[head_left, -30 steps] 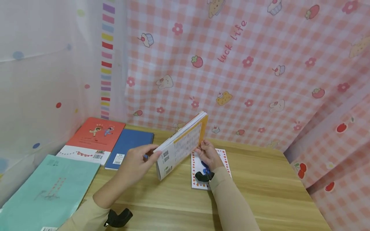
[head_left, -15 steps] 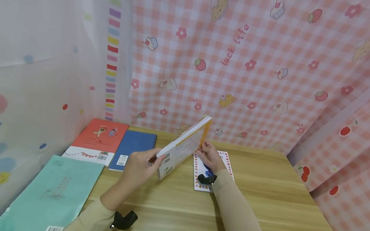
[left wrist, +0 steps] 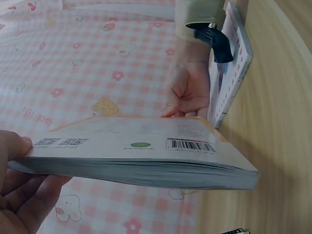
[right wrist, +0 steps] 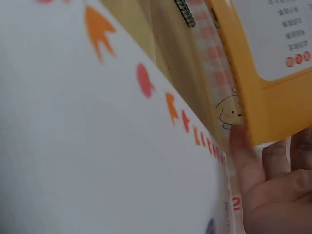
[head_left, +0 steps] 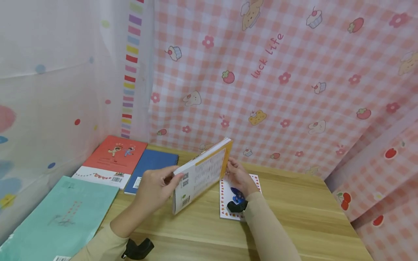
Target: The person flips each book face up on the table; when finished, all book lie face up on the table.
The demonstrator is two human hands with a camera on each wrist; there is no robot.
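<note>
A thick book (head_left: 202,177) with a white and orange back cover is held tilted above the table. My left hand (head_left: 155,186) grips its near left corner, thumb on the cover and fingers beneath, as the left wrist view shows of the hand (left wrist: 24,195). At the opposite, orange end (right wrist: 280,112), my right hand (head_left: 241,177) holds the edge, its fingers partly hidden behind the cover. Below that hand lies a white book (head_left: 226,195) with a red and orange leaf border and a blue picture, partly covered by the right wrist and its black wrist mount (head_left: 237,206).
To the left on the wooden table (head_left: 183,239) lie a red and white book (head_left: 112,159), a blue spiral notebook (head_left: 156,163) and a large green book (head_left: 62,210). A pink checked curtain (head_left: 209,105) hangs behind, and a white dotted one (head_left: 58,94) at the left.
The held book has shifted slightly left and down, with its near end lower. Both hands keep hold of it. The head view has turned slightly, shifting the scene rightward and down.
</note>
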